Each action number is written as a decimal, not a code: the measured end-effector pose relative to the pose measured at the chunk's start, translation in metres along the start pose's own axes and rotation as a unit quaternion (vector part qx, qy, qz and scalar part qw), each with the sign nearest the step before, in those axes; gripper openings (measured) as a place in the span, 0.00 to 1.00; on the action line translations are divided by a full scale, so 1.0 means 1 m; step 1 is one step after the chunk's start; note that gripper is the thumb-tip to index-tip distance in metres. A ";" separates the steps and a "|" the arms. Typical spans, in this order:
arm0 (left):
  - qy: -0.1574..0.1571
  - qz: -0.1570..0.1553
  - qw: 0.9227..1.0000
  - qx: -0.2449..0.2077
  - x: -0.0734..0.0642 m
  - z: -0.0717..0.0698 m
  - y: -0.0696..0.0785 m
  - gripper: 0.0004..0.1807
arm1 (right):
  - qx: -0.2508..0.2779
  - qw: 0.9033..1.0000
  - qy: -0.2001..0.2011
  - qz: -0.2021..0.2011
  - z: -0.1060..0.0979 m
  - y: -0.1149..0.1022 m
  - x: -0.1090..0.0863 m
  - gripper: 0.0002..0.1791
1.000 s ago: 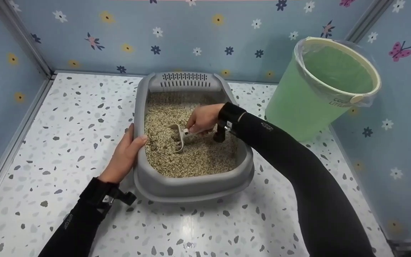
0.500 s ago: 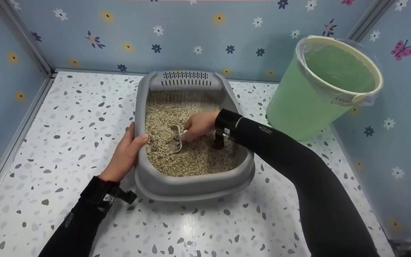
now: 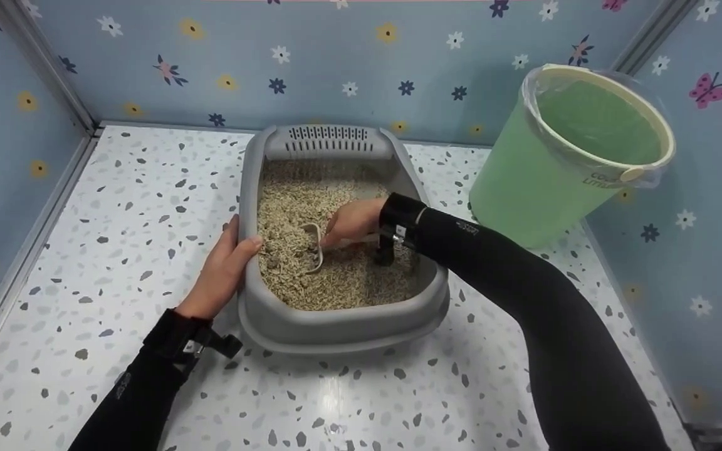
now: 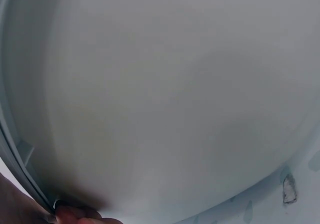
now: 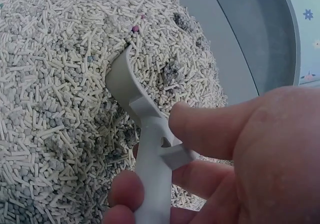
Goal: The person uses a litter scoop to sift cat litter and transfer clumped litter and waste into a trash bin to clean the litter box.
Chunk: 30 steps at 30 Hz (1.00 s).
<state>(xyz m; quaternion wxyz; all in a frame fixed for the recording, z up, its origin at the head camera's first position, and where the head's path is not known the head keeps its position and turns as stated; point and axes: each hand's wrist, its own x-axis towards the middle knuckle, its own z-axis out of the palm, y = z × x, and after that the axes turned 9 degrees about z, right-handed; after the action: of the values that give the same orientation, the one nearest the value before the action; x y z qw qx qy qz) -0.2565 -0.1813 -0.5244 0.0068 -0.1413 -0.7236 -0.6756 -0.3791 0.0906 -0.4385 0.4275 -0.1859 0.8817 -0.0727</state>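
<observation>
A grey litter box (image 3: 336, 329) holds pale pellet litter (image 3: 298, 200). My left hand (image 3: 220, 269) grips its left side, thumb over the rim; the left wrist view has the box's smooth outer wall (image 4: 165, 99) with fingers (image 4: 82, 216) curled at the rim's edge. Inside the box, my right hand (image 3: 355, 220) holds a light litter scoop (image 5: 154, 169) by its handle, fingers wrapped round it and thumb near the neck. The scoop's head is sunk in the litter, so mostly its back rim shows. Dark clumps (image 5: 172, 74) lie beyond the head.
A green bin (image 3: 524, 188) lined with a clear bag stands at the right, behind my right forearm. Flower-patterned panels (image 3: 311, 62) wall in the back and sides. The speckled white floor (image 3: 129, 250) lies under the box.
My right hand has lowered toward the litter and come slightly nearer to me, tipping the scoop's handle down. Dark clumps now show left of the scoop. My left hand stays on the box.
</observation>
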 end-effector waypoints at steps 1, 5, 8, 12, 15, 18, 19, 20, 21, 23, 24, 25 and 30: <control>0.000 0.000 1.000 0.002 0.000 0.000 0.000 0.50 | 0.005 1.000 -0.002 0.005 0.001 0.000 0.000 0.30; 0.003 0.007 1.000 0.005 0.000 0.000 -0.001 0.49 | 0.032 0.999 -0.008 0.013 0.002 0.001 -0.001 0.30; 0.004 0.005 1.000 0.004 0.000 0.001 -0.001 0.49 | 0.059 0.998 -0.007 0.018 0.003 0.001 -0.002 0.29; 0.002 0.004 1.000 -0.009 0.000 0.001 -0.002 0.49 | 0.054 0.998 0.006 0.011 0.004 0.000 -0.004 0.27; 0.000 -0.001 1.000 -0.010 0.000 0.001 -0.001 0.50 | 0.014 1.000 0.013 -0.011 0.005 -0.002 -0.007 0.25; -0.001 -0.011 1.000 0.000 -0.002 0.000 -0.001 0.51 | -0.017 0.999 0.013 -0.033 0.005 -0.004 -0.009 0.27; -0.002 -0.015 1.000 0.005 -0.002 -0.001 -0.001 0.52 | -0.024 0.999 0.011 -0.037 0.005 -0.004 -0.010 0.27; -0.002 -0.017 1.000 0.009 -0.002 -0.001 -0.001 0.52 | -0.022 0.999 0.006 -0.035 0.005 -0.004 -0.010 0.27; -0.003 -0.018 1.000 0.012 -0.002 -0.001 -0.001 0.52 | -0.018 0.999 0.004 -0.033 0.005 -0.004 -0.011 0.27; -0.002 -0.016 1.000 0.016 -0.002 -0.001 -0.001 0.52 | -0.007 1.000 -0.002 -0.021 0.005 -0.004 -0.011 0.29; -0.002 -0.016 1.000 0.017 -0.002 -0.001 -0.001 0.52 | 0.001 1.000 -0.001 -0.014 0.006 -0.003 -0.011 0.29; -0.001 -0.014 1.000 0.018 -0.001 -0.001 -0.002 0.52 | 0.007 1.000 0.004 -0.008 0.006 -0.003 -0.010 0.28; 0.002 -0.011 1.000 0.012 0.000 0.000 -0.001 0.52 | -0.008 0.999 0.045 -0.016 0.005 -0.003 -0.008 0.23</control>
<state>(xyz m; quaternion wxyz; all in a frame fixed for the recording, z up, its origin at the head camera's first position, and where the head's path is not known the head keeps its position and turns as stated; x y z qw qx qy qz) -0.2564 -0.1812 -0.5257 0.0027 -0.1321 -0.7330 -0.6673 -0.3699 0.0912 -0.4346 0.3852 -0.1994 0.8974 -0.0808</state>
